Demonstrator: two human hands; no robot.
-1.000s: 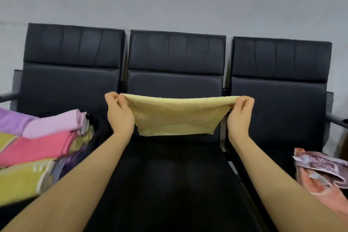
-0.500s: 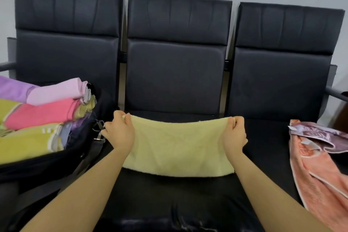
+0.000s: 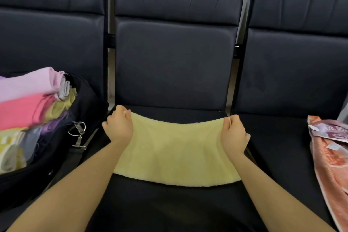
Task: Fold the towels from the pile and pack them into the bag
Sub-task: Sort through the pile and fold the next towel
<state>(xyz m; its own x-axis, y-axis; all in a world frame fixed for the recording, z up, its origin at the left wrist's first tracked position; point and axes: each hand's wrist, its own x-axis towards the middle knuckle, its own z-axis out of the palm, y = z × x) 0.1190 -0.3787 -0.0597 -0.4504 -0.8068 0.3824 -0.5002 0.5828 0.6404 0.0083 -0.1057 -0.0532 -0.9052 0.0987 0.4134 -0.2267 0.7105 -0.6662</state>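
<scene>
We are pinching the yellow towel (image 3: 175, 150) by its far corners, left hand (image 3: 118, 128) and right hand (image 3: 234, 135) each clamping one. It is lying flat on the middle seat (image 3: 169, 205), spreading toward us from both grips. Bag (image 3: 56, 156) of towels is sitting left.
</scene>
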